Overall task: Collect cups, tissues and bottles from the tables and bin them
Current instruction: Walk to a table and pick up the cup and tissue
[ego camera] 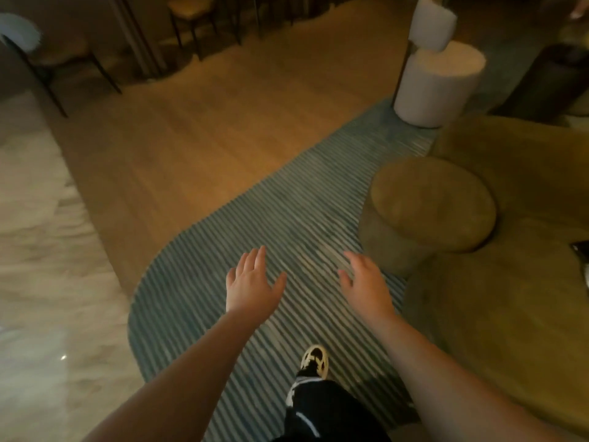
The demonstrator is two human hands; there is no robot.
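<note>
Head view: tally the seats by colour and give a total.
Olive: 2, a round pouf and the sofa beside it.
White: 1, a cylinder stool.
Dark-legged chairs: 2, left and further back.
Total: 5

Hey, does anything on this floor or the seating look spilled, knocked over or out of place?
Nothing stands out. The striped blue-grey rug lies flat, the round olive pouffe and white cylindrical stool stand upright, and both the left hand and right hand are empty. The frame is blurry, though.
</note>
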